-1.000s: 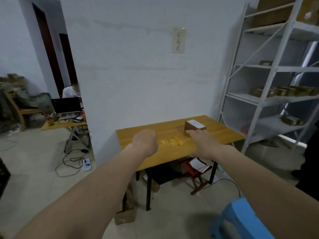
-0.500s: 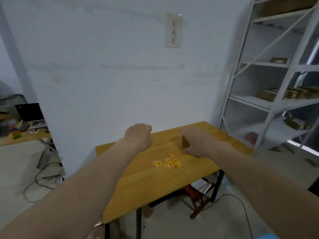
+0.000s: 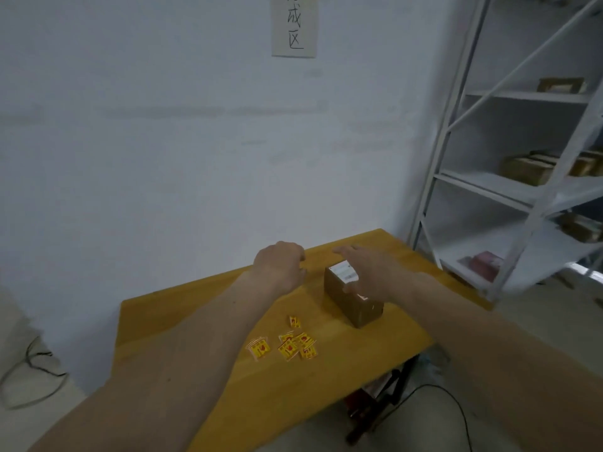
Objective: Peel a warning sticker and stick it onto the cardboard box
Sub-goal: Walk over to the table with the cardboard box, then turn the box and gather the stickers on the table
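Note:
A small brown cardboard box [image 3: 346,300] with a white label on top stands on the yellow wooden table [image 3: 202,308]. My right hand [image 3: 368,270] hovers over the box's top with fingers spread and thumb near its side; whether it touches the box is unclear. My left hand [image 3: 280,265] is loosely curled in a fist just left of the box, holding nothing. Several yellow and red warning stickers [image 3: 287,345] lie scattered on the table in front of the box, nearer to me.
A white wall with a paper sign [image 3: 293,26] rises behind the table. A white metal shelf rack [image 3: 509,190] with several cardboard boxes stands at the right. A red stool [image 3: 375,399] and cables sit under the table; another cable [image 3: 32,370] lies at the left.
The view has closed in on the table. My right hand has lifted from the box's near side to above its top, uncovering the box. My left hand stays curled beside it.

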Demonstrator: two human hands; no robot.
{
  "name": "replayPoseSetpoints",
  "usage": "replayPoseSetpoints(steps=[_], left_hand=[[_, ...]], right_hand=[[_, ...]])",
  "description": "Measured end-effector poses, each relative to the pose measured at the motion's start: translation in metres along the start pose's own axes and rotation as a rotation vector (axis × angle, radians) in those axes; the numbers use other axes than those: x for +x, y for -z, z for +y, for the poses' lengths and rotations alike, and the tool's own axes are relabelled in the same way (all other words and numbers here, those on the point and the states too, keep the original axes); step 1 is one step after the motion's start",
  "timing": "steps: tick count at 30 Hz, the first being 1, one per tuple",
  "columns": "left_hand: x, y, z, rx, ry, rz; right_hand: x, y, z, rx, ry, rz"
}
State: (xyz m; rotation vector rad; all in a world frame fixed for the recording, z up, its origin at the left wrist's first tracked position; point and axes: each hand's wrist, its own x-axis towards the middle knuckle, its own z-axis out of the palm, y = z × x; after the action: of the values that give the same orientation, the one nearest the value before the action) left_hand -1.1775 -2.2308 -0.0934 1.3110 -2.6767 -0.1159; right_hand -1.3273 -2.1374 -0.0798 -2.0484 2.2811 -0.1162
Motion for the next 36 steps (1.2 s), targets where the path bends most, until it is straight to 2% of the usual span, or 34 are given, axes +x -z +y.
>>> replayPoseSetpoints(steps=[11, 15, 24, 31, 36], left_hand=[[0.122, -0.050, 0.034, 0.004, 0.110, -0.056], [0.160, -0.068, 0.042, -0.030, 0.106, -0.066], [0.241, -0.100, 0.034, -0.090, 0.091, -0.063], [0.274, -0.128, 0.042, -0.181, 0.158, -0.125], [0.279, -0.164, 0.052, -0.229, 0.242, -0.097]], right_hand=[[0.111, -0.018, 0.108, -0.011, 0.095, -0.094], [0.146, -0.021, 0.141, 0.002, 0.107, -0.062], [0.215, -0.034, 0.196, 0.028, 0.085, -0.108], [0.247, -0.053, 0.229, 0.067, 0.078, -0.235], [0.279, -0.079, 0.240, 0.074, 0.201, -0.280]])
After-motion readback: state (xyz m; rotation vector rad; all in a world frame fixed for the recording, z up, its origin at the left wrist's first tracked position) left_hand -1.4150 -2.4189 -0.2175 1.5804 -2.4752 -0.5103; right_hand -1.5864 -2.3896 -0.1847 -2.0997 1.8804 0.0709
